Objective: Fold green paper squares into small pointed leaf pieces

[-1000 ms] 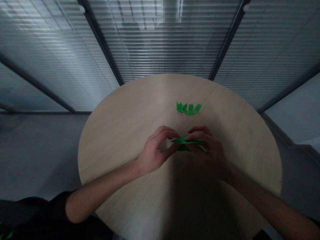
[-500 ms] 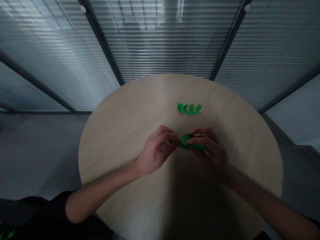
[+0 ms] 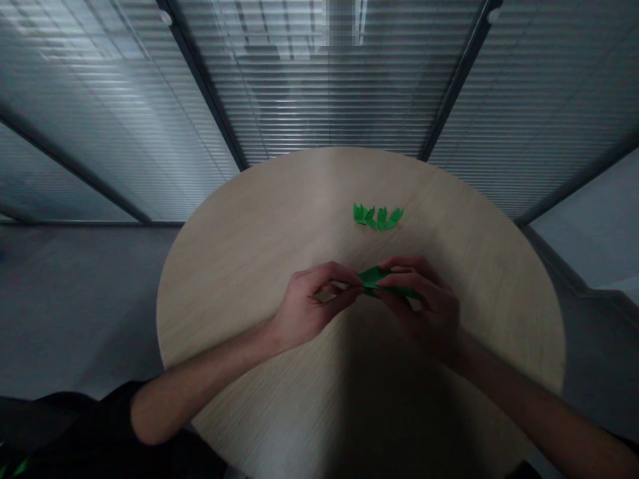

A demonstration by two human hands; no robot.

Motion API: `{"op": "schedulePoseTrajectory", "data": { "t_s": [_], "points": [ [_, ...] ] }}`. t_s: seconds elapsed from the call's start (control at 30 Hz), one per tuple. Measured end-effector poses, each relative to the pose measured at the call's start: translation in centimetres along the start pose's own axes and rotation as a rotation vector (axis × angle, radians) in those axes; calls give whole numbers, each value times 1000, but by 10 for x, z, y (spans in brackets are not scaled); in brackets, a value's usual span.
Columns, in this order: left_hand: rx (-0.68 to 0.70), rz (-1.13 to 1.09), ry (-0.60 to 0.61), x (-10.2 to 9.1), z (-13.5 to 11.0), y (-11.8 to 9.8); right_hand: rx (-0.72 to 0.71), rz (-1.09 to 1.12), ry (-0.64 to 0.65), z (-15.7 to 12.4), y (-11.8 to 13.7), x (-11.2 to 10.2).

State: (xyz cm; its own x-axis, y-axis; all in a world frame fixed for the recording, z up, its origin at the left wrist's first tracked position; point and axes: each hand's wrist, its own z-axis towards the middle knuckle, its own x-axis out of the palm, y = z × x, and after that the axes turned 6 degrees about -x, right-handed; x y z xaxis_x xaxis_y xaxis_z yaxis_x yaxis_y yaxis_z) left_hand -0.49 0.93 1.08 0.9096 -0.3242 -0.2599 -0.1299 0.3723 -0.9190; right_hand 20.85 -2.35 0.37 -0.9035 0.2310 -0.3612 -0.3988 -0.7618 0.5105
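Observation:
A piece of folded green paper [image 3: 372,276] is held between both hands above the middle of the round table [image 3: 239,233]. My left hand [image 3: 312,303] pinches its left end between thumb and fingers. At the other end, my right hand [image 3: 426,306] grips the paper with thumb below and fingers on top, hiding much of that side. Beyond the hands, several small folded green paper pieces [image 3: 382,218] lie in a row on the wood.
Glass panels with horizontal blinds [image 3: 329,100] stand right behind the table's far edge, divided by dark frames [image 3: 202,80]. Grey floor [image 3: 100,293] shows to the left. Something green [image 3: 20,467] is partly visible at the lower left corner.
The fingers of my left hand have drawn closer together at the paper's left end. My right hand has shifted very slightly; the row of green pieces stays put.

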Motion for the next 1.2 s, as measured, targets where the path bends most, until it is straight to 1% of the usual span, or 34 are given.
{"op": "schedulePoseTrajectory", "data": {
  "t_s": [0.13,0.27,0.4,0.47,0.7,0.87,1.0,1.2],
  "points": [
    [-19,-8,-15,0,0,0,30,-10,13,2,3,0],
    [-31,-19,-3,1,-1,0,88,17,30,2,4,1],
    [-15,-20,14,2,-1,-1,220,98,59,1,5,2],
    [-10,-21,15,2,-1,0,258,141,64,1,5,3],
    [-28,-6,15,1,-3,1,189,137,68,2,3,2],
    [-72,-31,36,2,-3,1,213,138,40,2,5,2],
    [-56,-70,47,3,-3,-2,229,122,14,2,7,3],
    [-57,-133,48,5,-3,-4,173,64,10,4,6,2]
  ]
}}
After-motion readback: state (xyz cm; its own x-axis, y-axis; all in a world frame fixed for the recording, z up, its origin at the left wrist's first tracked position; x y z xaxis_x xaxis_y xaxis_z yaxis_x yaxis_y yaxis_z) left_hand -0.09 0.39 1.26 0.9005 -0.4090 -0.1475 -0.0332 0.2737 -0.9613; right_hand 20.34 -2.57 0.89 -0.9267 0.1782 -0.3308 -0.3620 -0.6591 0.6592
